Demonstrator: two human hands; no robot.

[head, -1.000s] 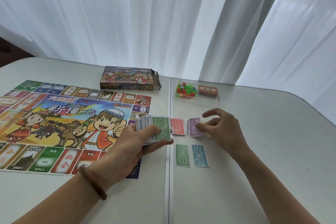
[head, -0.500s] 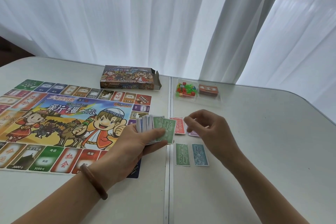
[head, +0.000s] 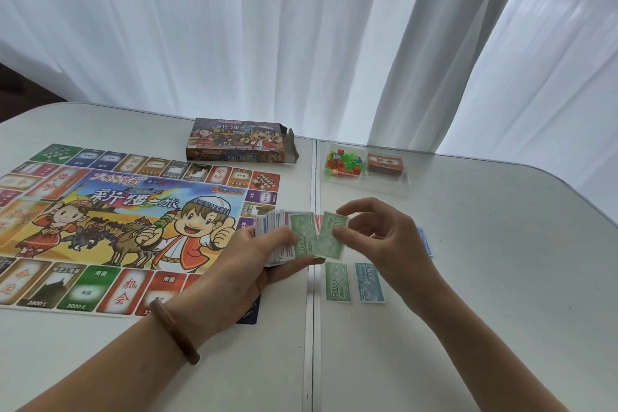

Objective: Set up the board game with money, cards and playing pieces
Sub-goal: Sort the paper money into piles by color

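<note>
Green note (head: 326,246) pinched in right grip (head: 384,237); left grip (head: 247,261) clamped round money stack (head: 301,229) over white worktop (head: 485,278).

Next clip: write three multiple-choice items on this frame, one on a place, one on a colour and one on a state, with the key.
1. The orange card deck sits:
A. in the clear plastic tray
B. on a chair
C. on the floor

2. The paper note pinched by the right hand is:
A. yellow
B. green
C. black

3. The left hand:
A. is an empty fist
B. is out of view
C. grips a stack of paper notes

Key:
1. A: the deck lies in the tray beside the coloured plastic pieces.
2. B: its printed face is green.
3. C: the fingers and thumb curl round the stack.
</note>
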